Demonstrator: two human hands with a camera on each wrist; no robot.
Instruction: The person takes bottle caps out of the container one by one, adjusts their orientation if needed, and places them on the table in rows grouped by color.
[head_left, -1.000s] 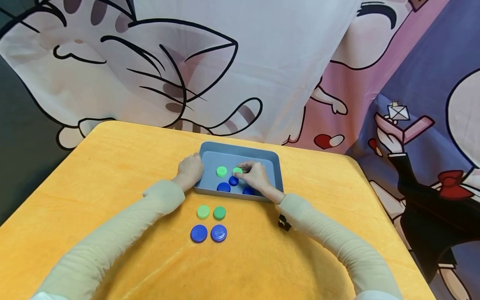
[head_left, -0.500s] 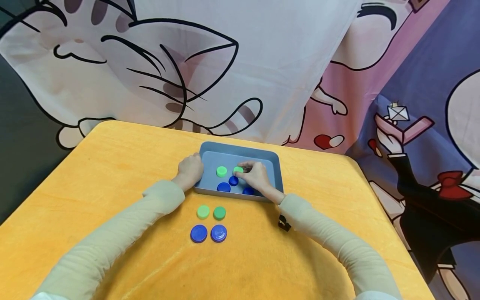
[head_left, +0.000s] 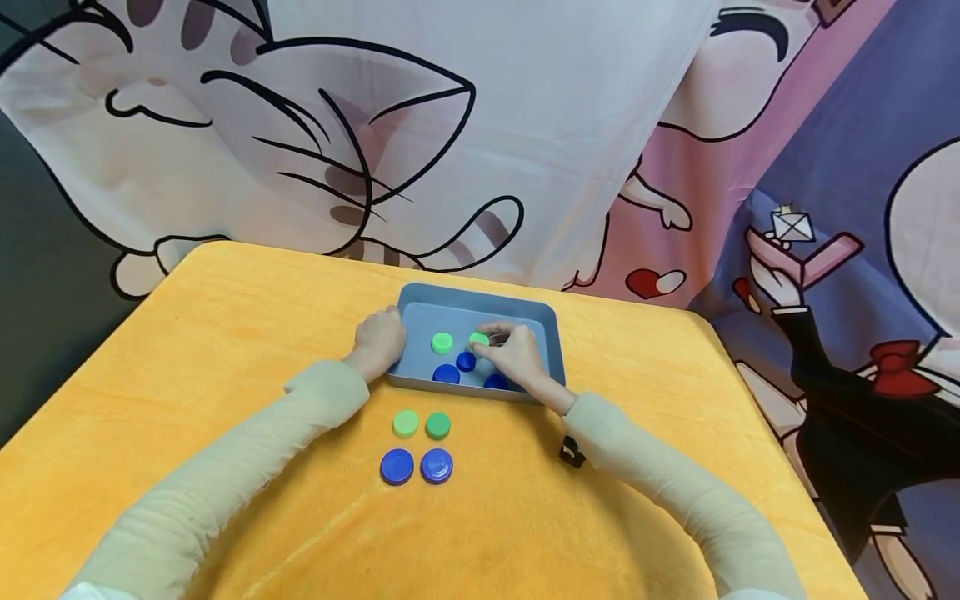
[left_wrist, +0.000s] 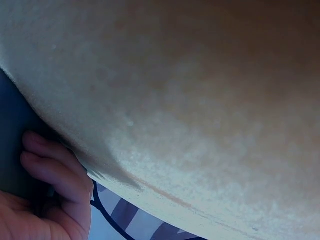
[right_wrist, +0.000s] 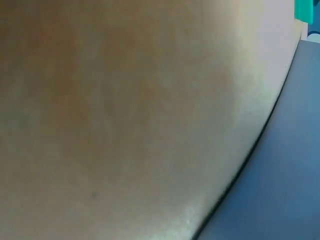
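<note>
A blue-grey tray (head_left: 480, 302) stands toward the back of the yellow table. My left hand (head_left: 380, 340) grips its left rim; in the left wrist view, curled fingers (left_wrist: 55, 172) show against the dark tray side. Over the tray my right hand (head_left: 517, 354) pinches a light green bottle cap (head_left: 477, 339) between thumb and fingers. A second light green cap (head_left: 442, 342) lies to its left. Nearer the front wall sit a small dark blue cap (head_left: 466, 361), a larger blue cap (head_left: 447, 373) and another blue cap (head_left: 496, 381), partly hidden by the wall.
In front of the tray, a light green cap (head_left: 406, 423) and a darker green cap (head_left: 438, 426) lie above two blue caps, the left one (head_left: 397, 467) and the right one (head_left: 437, 466). A small black object (head_left: 572, 452) hangs beneath the right sleeve. A printed cloth (head_left: 555, 150) hangs behind.
My right hand has shifted very slightly to the right with the light green cap. The left hand stays at the tray's rim, and the other caps lie as before.
</note>
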